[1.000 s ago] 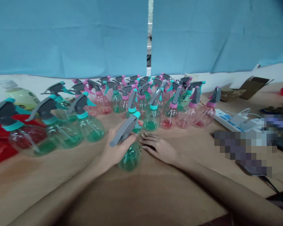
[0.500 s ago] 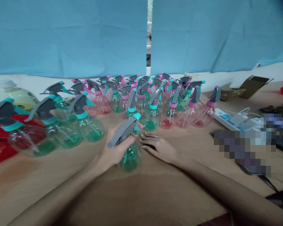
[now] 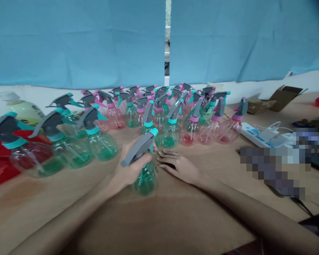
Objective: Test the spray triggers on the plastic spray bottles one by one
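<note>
My left hand [image 3: 134, 163] is wrapped round the neck of a green spray bottle [image 3: 145, 180] with a grey and turquoise trigger head. Some fingers are on the trigger side, partly hidden behind the head. Just right of that bottle, my right hand [image 3: 179, 165] rests on the table with its fingers stretched out, holding nothing. Another green spray bottle [image 3: 169, 136] stands beyond my fingertips, beside a pink spray bottle [image 3: 190, 132]. To the left, a further green spray bottle [image 3: 102, 145] is the nearest of a row with turquoise collars.
Several more pink and green spray bottles crowd the back, below a blue cloth [image 3: 95, 42]. At left are a large yellowish bottle [image 3: 23, 109] and red plastic [image 3: 0, 163]. On the right lie a white power strip [image 3: 255, 134], cables, a blurred-out object and an open cardboard box [image 3: 285, 99].
Fingers of my left hand at the trigger have drawn in slightly. The bottle and my right hand stay almost in place.
</note>
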`<state>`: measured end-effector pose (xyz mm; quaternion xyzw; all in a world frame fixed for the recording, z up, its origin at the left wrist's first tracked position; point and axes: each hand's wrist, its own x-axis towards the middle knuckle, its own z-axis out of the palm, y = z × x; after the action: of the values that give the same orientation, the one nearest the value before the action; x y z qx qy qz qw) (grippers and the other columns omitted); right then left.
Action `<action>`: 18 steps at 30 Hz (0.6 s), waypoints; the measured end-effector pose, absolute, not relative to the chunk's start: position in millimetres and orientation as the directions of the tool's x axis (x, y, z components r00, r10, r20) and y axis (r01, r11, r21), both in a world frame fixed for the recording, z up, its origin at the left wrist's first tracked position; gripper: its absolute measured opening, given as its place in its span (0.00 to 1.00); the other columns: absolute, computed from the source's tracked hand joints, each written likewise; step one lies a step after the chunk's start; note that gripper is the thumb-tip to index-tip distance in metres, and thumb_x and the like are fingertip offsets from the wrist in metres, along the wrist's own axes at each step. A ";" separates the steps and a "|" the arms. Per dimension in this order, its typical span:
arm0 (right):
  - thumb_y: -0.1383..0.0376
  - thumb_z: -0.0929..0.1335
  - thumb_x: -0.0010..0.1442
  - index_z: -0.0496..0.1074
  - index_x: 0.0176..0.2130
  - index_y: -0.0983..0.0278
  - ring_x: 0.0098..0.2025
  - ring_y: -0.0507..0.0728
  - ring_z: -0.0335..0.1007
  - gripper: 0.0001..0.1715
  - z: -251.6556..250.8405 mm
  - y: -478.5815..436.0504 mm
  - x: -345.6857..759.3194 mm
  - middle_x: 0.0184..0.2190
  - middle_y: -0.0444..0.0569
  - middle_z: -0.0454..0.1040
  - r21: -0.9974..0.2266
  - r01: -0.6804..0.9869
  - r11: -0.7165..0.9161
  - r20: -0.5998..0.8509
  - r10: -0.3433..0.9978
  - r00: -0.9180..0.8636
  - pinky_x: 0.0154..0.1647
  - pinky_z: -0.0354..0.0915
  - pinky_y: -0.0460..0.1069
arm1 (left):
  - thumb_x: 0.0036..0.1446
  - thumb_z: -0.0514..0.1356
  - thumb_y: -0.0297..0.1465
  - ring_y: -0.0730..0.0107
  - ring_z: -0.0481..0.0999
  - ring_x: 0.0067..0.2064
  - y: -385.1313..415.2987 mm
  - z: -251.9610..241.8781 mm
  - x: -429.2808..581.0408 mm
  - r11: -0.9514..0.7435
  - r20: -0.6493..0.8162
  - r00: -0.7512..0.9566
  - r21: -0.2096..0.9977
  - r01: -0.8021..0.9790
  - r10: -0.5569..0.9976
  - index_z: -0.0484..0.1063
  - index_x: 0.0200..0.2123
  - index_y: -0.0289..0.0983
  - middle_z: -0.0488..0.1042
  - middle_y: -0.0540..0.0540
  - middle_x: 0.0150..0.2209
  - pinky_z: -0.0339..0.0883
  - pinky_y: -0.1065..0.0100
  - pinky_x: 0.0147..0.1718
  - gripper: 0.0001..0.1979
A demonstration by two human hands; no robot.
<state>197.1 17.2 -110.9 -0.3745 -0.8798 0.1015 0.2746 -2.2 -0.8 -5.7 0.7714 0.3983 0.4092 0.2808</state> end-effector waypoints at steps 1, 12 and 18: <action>0.59 0.60 0.64 0.69 0.51 0.60 0.60 0.56 0.57 0.19 -111.1 17.4 197.0 0.54 0.46 0.68 -0.382 0.603 0.700 0.407 0.714 -0.570 0.61 0.54 0.57 | 0.48 0.54 0.28 0.68 0.69 0.31 -0.9 -5.6 -2.3 -0.525 0.406 0.351 0.763 0.377 0.844 0.70 0.32 0.39 0.70 0.51 0.27 0.63 0.67 0.32 0.07; 0.59 0.61 0.64 0.69 0.52 0.59 0.59 0.57 0.59 0.19 -112.1 16.8 196.1 0.54 0.47 0.69 -0.396 0.599 0.696 0.435 0.717 -0.545 0.60 0.56 0.58 | 0.51 0.54 0.29 0.69 0.72 0.30 1.6 -10.4 -2.8 -0.510 0.393 0.347 0.776 0.372 0.851 0.71 0.38 0.40 0.72 0.50 0.29 0.67 0.67 0.33 0.11; 0.60 0.61 0.63 0.68 0.53 0.58 0.59 0.57 0.59 0.19 -113.0 16.8 195.5 0.52 0.47 0.70 -0.399 0.588 0.703 0.451 0.709 -0.542 0.60 0.56 0.58 | 0.51 0.54 0.27 0.66 0.75 0.35 -0.5 -9.1 0.3 -0.504 0.386 0.357 0.791 0.346 0.851 0.68 0.48 0.41 0.75 0.47 0.36 0.70 0.65 0.37 0.19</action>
<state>195.5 16.8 -113.0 -0.3717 -0.8724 0.1005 0.3010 0.3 -0.5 -9.1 0.7643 0.3915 0.4099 0.3075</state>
